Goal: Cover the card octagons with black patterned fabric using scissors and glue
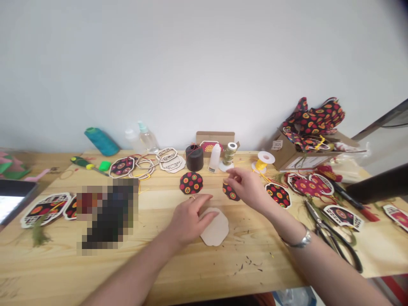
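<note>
My left hand (pixel 188 219) is open, its fingers stretched out, with the thumb over the edge of a plain pale octagonal board (pixel 216 229) on the table. My right hand (pixel 247 187) hovers over a black floral fabric disc (pixel 230 193) and partly hides it. Its fingers are bent but apart, with nothing visible between them. A second floral fabric disc (pixel 191 182) lies beyond my left hand. Behind the discs stand a white squeeze bottle (pixel 214 158), a black thread spool (pixel 194 159) and an olive thread spool (pixel 228 155).
Scissors (pixel 330 236) and fabric-covered ornaments (pixel 342 217) lie at the right, before a cardboard box (pixel 287 151) heaped with fabric. A yellow cord spool (pixel 264 161) stands nearer. At the left are a teal thread cone (pixel 101 141), a screwdriver (pixel 84 162) and a blurred-out patch.
</note>
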The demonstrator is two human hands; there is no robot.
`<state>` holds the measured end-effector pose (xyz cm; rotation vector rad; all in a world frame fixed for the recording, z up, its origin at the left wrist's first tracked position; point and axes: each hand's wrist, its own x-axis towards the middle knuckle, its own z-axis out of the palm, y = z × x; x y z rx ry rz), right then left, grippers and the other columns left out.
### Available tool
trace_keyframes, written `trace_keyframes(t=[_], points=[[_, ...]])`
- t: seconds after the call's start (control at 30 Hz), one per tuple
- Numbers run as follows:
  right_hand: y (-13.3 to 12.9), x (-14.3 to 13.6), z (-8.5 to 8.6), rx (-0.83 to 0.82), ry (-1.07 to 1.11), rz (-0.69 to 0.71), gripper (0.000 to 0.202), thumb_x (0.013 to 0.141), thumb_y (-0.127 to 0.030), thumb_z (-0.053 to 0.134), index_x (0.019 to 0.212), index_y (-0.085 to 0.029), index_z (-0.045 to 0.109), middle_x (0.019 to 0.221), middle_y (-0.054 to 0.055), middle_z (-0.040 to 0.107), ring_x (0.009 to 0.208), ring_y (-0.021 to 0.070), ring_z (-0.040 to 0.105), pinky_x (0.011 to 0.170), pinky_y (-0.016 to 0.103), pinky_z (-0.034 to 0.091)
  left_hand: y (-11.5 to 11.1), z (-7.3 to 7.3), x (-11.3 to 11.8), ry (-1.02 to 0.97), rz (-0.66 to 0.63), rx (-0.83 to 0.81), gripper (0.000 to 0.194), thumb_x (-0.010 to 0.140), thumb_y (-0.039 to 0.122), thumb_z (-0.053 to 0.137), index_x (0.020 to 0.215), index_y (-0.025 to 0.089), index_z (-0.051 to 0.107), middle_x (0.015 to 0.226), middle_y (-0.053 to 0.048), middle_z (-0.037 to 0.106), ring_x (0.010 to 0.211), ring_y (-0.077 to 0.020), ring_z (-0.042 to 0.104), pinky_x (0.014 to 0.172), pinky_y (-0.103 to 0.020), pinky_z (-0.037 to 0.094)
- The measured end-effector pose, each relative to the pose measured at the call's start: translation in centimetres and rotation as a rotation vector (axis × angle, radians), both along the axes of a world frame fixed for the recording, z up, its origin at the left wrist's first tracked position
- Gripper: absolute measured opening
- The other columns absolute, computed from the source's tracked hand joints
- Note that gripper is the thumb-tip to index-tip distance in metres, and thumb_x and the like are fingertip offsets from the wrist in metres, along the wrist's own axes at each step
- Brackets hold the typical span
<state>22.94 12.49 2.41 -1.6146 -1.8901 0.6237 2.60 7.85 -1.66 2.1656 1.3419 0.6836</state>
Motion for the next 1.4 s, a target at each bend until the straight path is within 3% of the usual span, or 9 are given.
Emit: trace_keyframes(t=[0.1, 0.2, 0.47, 0.77, 0.9, 1.03, 1.13, 1.23, 1.4], points=[[1.7, -1.0, 0.6, 0.111, -0.107, -0.089, 0.041, 0.081, -0.026, 0.065, 0.119, -0.013, 0.059, 0.101, 0.012, 0.071, 0.07, 0.0201, 0.066, 0.066, 0.032, 0.047, -0.2, 0.6, -0.1, 0.118, -0.185, 0.039, 0.068, 0.074, 0.055, 0.068, 0.129, 0.017, 0.053, 0.134, -0.015, 0.058, 0.12, -0.0319, 0.055, 0.1, -0.05, 0.044], [2.9, -2.5, 0.5, 0.162, -0.193, -0.109, 0.051, 0.082, -0.028, 0.065, 0.127, -0.008, 0.051, 0.107, 0.02, 0.069, 0.087, 0.0287, 0.068, 0.073, 0.037, 0.048, -0.3, 1.2, -0.2, 0.181, -0.318, 0.055, 0.093, 0.062, 0.069, 0.07, 0.135, 0.017, 0.047, 0.139, -0.017, 0.051, 0.125, -0.036, 0.048, 0.106, -0.053, 0.036], [4.5, -4.5, -0.4, 0.108, -0.115, -0.158, 0.033, 0.085, -0.031, 0.062, 0.111, -0.011, 0.057, 0.101, 0.018, 0.071, 0.091, 0.031, 0.068, 0.073, 0.036, 0.048, -0.4, 1.4, -0.6, 0.249, -0.436, 0.046, 0.103, 0.06, 0.071, 0.069, 0.14, 0.012, 0.042, 0.136, -0.018, 0.051, 0.119, -0.0368, 0.044, 0.103, -0.054, 0.037], [6.1, -4.5, -2.0, 0.14, -0.058, -0.187, 0.016, 0.085, -0.027, 0.059, 0.096, -0.014, 0.06, 0.091, 0.014, 0.072, 0.087, 0.0265, 0.068, 0.072, 0.033, 0.047, -0.3, 1.3, -0.4, 0.259, -0.394, 0.033, 0.093, 0.063, 0.053, 0.078, 0.14, 0.015, 0.042, 0.133, -0.014, 0.055, 0.118, -0.0334, 0.045, 0.102, -0.05, 0.038], [5.7, -4.3, -1.5, 0.181, -0.044, -0.174, 0.015, 0.085, -0.028, 0.058, 0.093, -0.016, 0.059, 0.087, 0.01, 0.071, 0.08, 0.0235, 0.066, 0.067, 0.03, 0.044, -0.2, 1.3, -0.5, 0.213, -0.392, 0.039, 0.086, 0.069, 0.049, 0.075, 0.141, 0.017, 0.041, 0.132, -0.013, 0.056, 0.118, -0.0326, 0.045, 0.101, -0.05, 0.04], [3.4, -3.6, 0.8, 0.241, -0.018, -0.155, 0.015, 0.083, -0.031, 0.058, 0.09, -0.017, 0.06, 0.076, 0.005, 0.068, 0.066, 0.0188, 0.061, 0.06, 0.028, 0.04, -0.2, 0.8, -0.3, 0.144, -0.37, 0.081, 0.09, 0.07, 0.051, 0.074, 0.144, 0.019, 0.035, 0.141, -0.014, 0.05, 0.122, -0.0334, 0.044, 0.104, -0.052, 0.038], [0.8, -2.6, 2.5, 0.228, 0.06, -0.135, 0.018, 0.082, -0.032, 0.06, 0.093, -0.018, 0.063, 0.061, 0.0, 0.062, 0.054, 0.0149, 0.056, 0.055, 0.027, 0.037, -0.1, 0.5, -0.2, 0.003, -0.113, 0.164, 0.078, 0.076, 0.05, 0.07, 0.14, 0.018, 0.039, 0.14, -0.017, 0.05, 0.127, -0.0338, 0.044, 0.107, -0.055, 0.033], [-1.8, -2.0, 3.1, 0.137, 0.133, -0.071, 0.017, 0.081, -0.033, 0.062, 0.092, -0.02, 0.065, 0.053, -0.004, 0.056, 0.048, 0.0126, 0.051, 0.05, 0.026, 0.035, -0.1, 0.6, -0.1, -0.199, 0.102, 0.162, 0.068, 0.079, 0.046, 0.068, 0.136, 0.018, 0.043, 0.13, -0.016, 0.057, 0.116, -0.0292, 0.054, 0.096, -0.048, 0.045], [-4.4, -2.6, 2.3, 0.081, 0.209, 0.096, 0.012, 0.081, -0.027, 0.064, 0.09, -0.02, 0.067, 0.058, -0.004, 0.056, 0.05, 0.0096, 0.047, 0.049, 0.023, 0.036, -0.3, 1.1, 0.2, -0.381, -0.015, -0.096, 0.06, 0.076, 0.043, 0.071, 0.128, 0.019, 0.054, 0.111, -0.01, 0.067, 0.089, -0.0212, 0.062, 0.075, -0.035, 0.051]])
